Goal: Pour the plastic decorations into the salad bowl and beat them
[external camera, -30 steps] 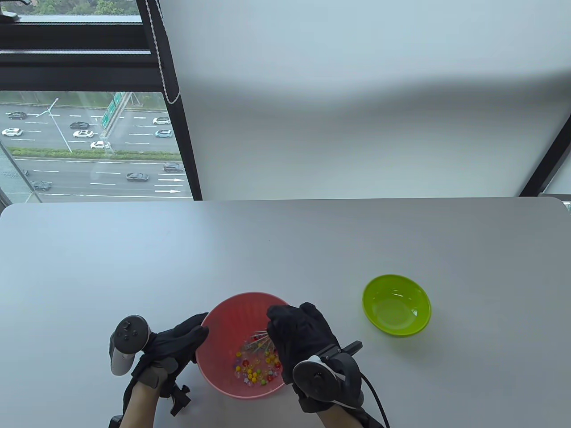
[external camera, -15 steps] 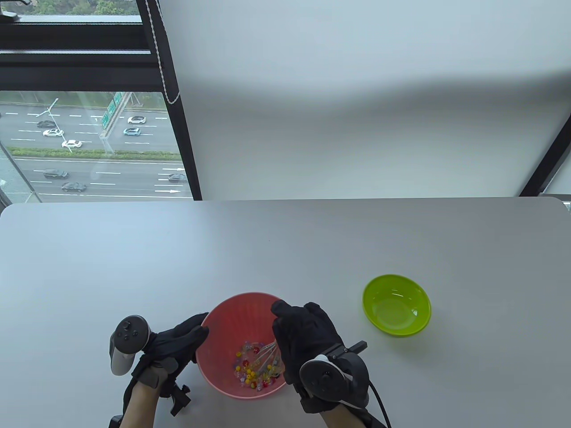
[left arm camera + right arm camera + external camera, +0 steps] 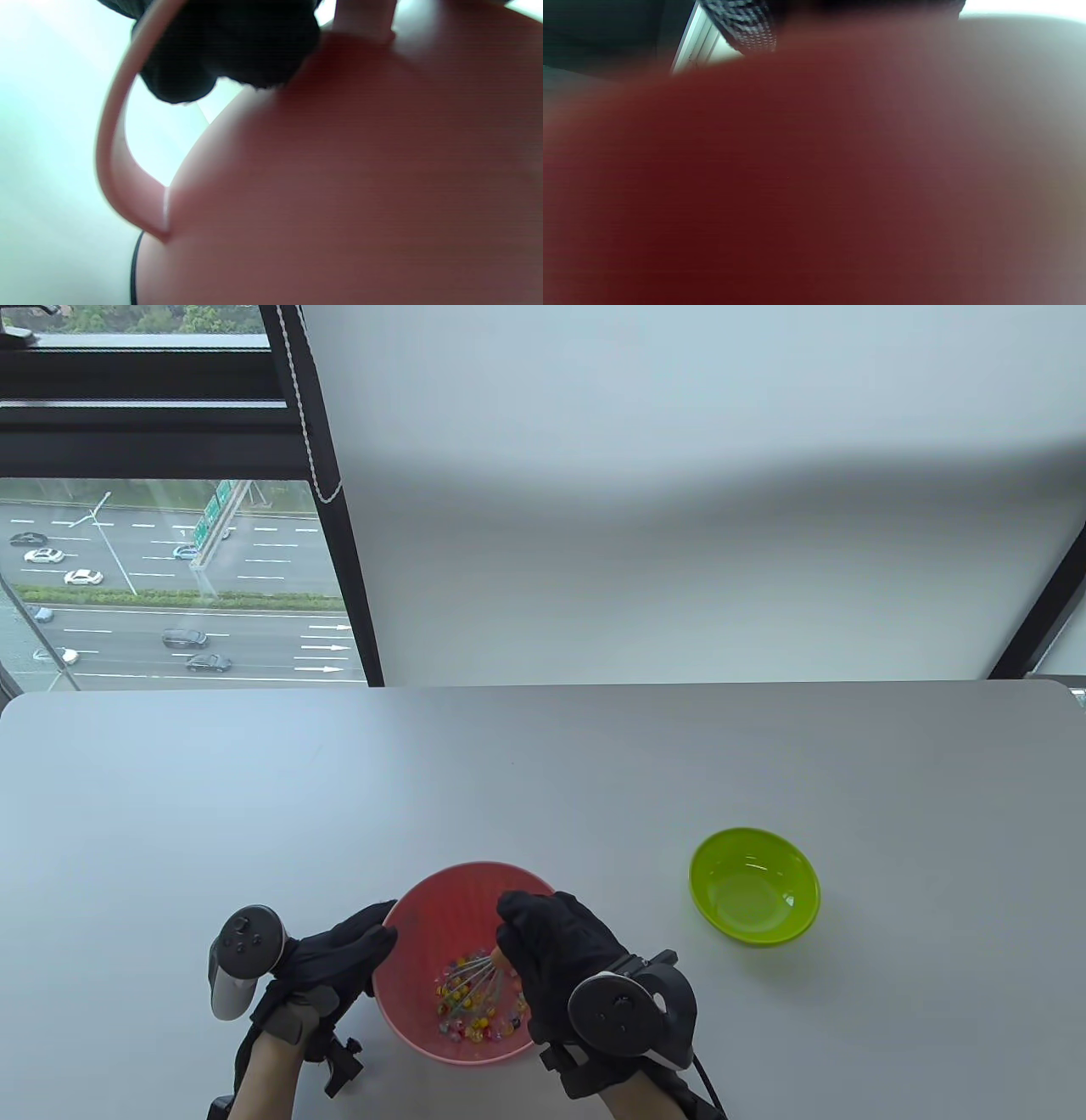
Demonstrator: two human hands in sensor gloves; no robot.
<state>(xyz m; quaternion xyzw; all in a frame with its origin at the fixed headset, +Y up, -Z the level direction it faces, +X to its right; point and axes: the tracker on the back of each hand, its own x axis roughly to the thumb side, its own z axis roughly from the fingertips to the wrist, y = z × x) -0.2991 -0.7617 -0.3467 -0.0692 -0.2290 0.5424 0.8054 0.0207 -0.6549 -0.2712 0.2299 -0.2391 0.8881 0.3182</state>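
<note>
Whisk in the pink salad bowl, both gloved hands at work.

The right hand point(image 3: 564, 963) curls around a wire whisk point(image 3: 471, 984), its wires down among the plastic decorations point(image 3: 475, 1022) lying in the bottom of the salad bowl point(image 3: 424, 916) near the table's point(image 3: 543, 780) front edge. The left hand point(image 3: 335, 963) rests its fairly straight fingers against the bowl's left rim; the blurred left wrist view seems to agree. A green bowl point(image 3: 753, 886) sits well apart on the right.

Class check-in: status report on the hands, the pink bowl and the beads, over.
Left hand steadies salad bowl at its rim. Right hand grips whisk, wires down among decorations. Green bowl sits apart, nothing blocking.
</note>
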